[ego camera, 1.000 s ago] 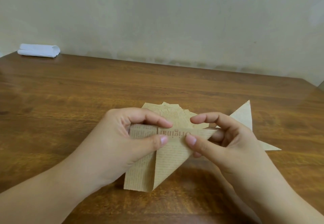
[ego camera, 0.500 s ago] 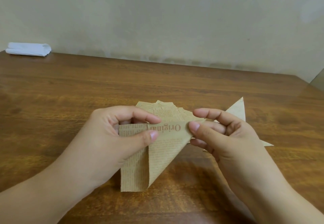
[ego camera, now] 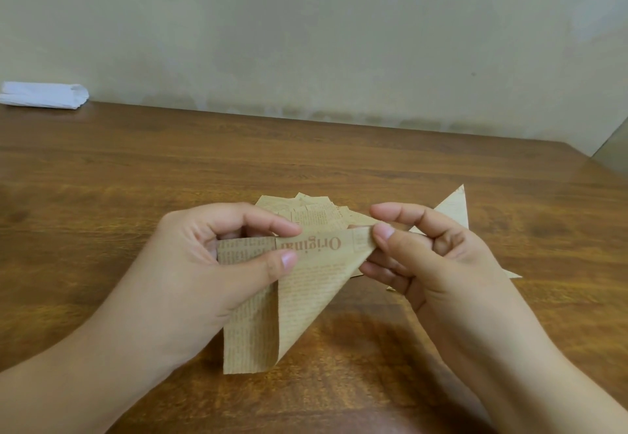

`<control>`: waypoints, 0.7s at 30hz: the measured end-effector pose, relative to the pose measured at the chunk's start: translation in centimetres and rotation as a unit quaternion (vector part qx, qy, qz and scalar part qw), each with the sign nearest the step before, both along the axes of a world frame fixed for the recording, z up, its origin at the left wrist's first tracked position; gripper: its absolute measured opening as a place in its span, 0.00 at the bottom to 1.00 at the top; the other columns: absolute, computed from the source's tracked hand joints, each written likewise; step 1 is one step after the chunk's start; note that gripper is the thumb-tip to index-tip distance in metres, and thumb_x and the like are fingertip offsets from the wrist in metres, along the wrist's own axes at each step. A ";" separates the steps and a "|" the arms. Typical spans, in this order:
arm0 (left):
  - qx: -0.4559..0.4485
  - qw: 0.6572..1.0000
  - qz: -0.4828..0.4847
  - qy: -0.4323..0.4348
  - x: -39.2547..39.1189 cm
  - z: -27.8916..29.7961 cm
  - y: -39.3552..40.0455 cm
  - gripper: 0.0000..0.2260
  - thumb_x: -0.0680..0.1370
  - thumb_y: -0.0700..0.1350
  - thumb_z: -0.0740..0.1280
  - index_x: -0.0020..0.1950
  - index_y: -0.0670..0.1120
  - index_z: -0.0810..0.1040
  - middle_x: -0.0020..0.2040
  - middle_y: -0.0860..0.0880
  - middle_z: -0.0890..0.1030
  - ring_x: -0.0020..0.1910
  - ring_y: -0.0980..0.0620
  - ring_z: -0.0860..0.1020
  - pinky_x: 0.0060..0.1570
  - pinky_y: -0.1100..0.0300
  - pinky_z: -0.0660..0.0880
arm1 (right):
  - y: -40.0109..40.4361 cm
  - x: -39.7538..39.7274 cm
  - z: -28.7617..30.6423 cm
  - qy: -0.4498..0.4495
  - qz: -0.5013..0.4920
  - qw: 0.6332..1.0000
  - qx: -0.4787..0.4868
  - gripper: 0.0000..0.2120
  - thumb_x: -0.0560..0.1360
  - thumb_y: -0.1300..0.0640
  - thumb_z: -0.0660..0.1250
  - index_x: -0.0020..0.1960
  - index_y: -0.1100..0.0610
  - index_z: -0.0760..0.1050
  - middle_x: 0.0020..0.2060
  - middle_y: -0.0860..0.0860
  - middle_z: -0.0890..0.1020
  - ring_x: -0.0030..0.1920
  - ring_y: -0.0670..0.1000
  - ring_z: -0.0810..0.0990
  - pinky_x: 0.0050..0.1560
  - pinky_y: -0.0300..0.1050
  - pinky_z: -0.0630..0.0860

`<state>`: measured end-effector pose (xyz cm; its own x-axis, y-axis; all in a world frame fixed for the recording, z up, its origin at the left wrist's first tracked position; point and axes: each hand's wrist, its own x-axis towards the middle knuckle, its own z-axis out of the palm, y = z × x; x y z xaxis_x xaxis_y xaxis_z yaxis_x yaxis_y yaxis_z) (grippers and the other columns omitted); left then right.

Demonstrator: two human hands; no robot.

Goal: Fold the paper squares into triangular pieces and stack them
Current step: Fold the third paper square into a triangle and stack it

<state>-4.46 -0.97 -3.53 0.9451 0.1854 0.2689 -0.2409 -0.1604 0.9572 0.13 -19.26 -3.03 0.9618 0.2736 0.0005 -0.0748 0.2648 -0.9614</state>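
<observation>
A tan newsprint-patterned paper piece (ego camera: 306, 291), partly folded with a triangular flap over a strip, is held above the wooden table (ego camera: 136, 168). My left hand (ego camera: 210, 263) pinches its upper left edge between thumb and forefinger. At the flap's right corner, my right hand (ego camera: 431, 257) pinches between thumb and forefinger. Behind the hands lies a pile of unfolded paper squares (ego camera: 312, 211). A folded triangular piece (ego camera: 453, 209) lies to the right, partly hidden by my right hand.
A folded white cloth (ego camera: 44, 95) sits at the table's far left edge against the pale wall. The table's right corner shows at the far right. Bare wood surrounds the papers.
My right thumb and forefinger have slid rightwards along the top fold to the flap's corner. The left hand keeps its pinch. The camera view has shifted a little.
</observation>
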 end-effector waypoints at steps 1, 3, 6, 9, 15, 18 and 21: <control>-0.003 1.000 0.000 0.000 0.0 0.0 0.0 0.10 0.56 0.45 0.73 0.35 0.55 0.85 0.39 0.47 0.84 0.41 0.50 0.83 0.43 0.58 0.81 | 0.0 0.0 0.0 0.000 0.003 1.000 0.003 0.09 0.67 0.62 0.68 0.47 0.59 0.79 0.36 0.65 0.79 0.35 0.49 0.83 0.35 0.38 0.79; -0.012 1.000 -0.001 0.000 0.0 0.0 0.0 0.10 0.55 0.45 0.73 0.35 0.54 0.85 0.39 0.46 0.84 0.41 0.50 0.83 0.44 0.59 0.81 | -0.1 -0.1 0.1 -0.007 0.006 1.000 0.001 0.09 0.73 0.65 0.65 0.50 0.57 0.80 0.38 0.63 0.81 0.38 0.50 0.84 0.37 0.38 0.79; -0.013 1.000 -0.001 -0.006 -0.1 0.0 -0.1 0.10 0.55 0.46 0.73 0.35 0.54 0.85 0.38 0.47 0.84 0.39 0.51 0.83 0.43 0.60 0.81 | 0.0 -0.1 0.2 -0.015 0.015 1.000 -0.006 0.14 0.77 0.66 0.61 0.56 0.52 0.78 0.39 0.58 0.86 0.42 0.49 0.85 0.42 0.39 0.80; -0.004 1.000 0.003 -0.008 -0.3 0.1 -0.1 0.10 0.56 0.47 0.73 0.36 0.55 0.85 0.39 0.47 0.84 0.40 0.52 0.83 0.41 0.57 0.81 | 0.2 0.0 0.3 -0.007 0.009 1.000 0.007 0.15 0.76 0.66 0.61 0.57 0.51 0.76 0.36 0.54 0.86 0.42 0.48 0.85 0.44 0.40 0.81; 0.006 1.000 0.014 -0.024 -0.4 0.1 -0.3 0.10 0.58 0.46 0.73 0.36 0.57 0.84 0.38 0.51 0.84 0.39 0.57 0.82 0.36 0.65 0.78 | 0.1 0.1 -0.3 0.005 0.045 0.997 -0.057 0.15 0.65 0.55 0.75 0.47 0.62 0.79 0.37 0.55 0.85 0.36 0.46 0.83 0.40 0.38 0.80; -0.004 0.999 0.016 -0.035 -0.4 0.0 -0.4 0.10 0.58 0.44 0.73 0.36 0.57 0.84 0.35 0.52 0.82 0.35 0.60 0.80 0.33 0.68 0.76 | 0.2 -0.2 -0.3 -0.029 0.051 0.996 -0.066 0.15 0.64 0.54 0.73 0.43 0.63 0.76 0.33 0.52 0.84 0.32 0.44 0.82 0.35 0.35 0.78; -0.013 0.999 0.016 -0.041 -0.3 -0.1 -0.5 0.09 0.58 0.45 0.73 0.35 0.57 0.84 0.35 0.53 0.82 0.35 0.61 0.79 0.34 0.66 0.78 | 0.2 -0.3 -0.3 -0.052 0.041 0.996 -0.058 0.14 0.63 0.54 0.70 0.42 0.63 0.76 0.32 0.52 0.83 0.32 0.44 0.82 0.34 0.34 0.77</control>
